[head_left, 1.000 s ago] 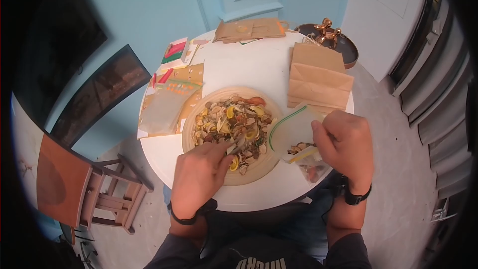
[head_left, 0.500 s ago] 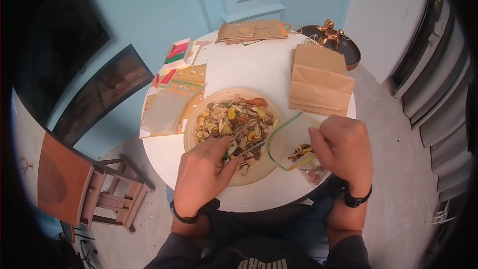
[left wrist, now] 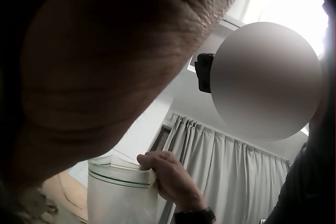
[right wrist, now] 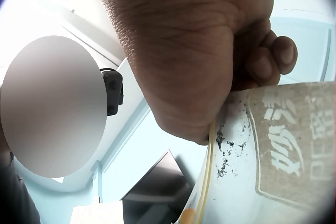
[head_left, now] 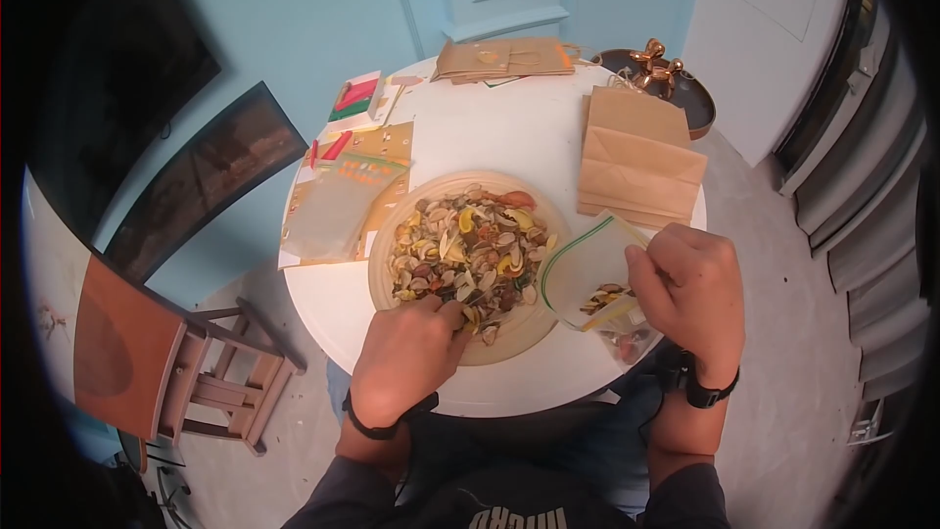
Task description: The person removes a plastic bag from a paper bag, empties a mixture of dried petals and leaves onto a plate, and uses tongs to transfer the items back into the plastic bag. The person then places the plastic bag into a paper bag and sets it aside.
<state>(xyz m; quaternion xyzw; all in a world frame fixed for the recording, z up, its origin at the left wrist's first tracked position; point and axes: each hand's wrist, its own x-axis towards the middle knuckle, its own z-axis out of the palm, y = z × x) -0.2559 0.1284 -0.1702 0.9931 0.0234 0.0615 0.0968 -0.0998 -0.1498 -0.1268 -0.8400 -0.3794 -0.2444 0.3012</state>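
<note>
My left hand is over the near edge of a round beige plate. Its curled fingers hold slim metal tongs, whose tips are in a heap of mixed pieces. The pieces are shell-like, beige and brown, with yellow and reddish bits. At the plate's right, my right hand grips the edge of a clear zip bag between thumb and fingers. The bag's green-lined mouth gapes toward the plate, and some similar pieces lie inside. White lettering shows on the bag in the right wrist view.
Brown paper bags lie at the table's right, and more paper bags at the back. Flat clear bags and a box with red and green items are on the left. A dark round tray holds a copper balloon-dog figure.
The tongs were spread over the heap half a second ago; now their arms are close together, lower in it, and my left fingers are more curled. The right hand still holds the bag.
</note>
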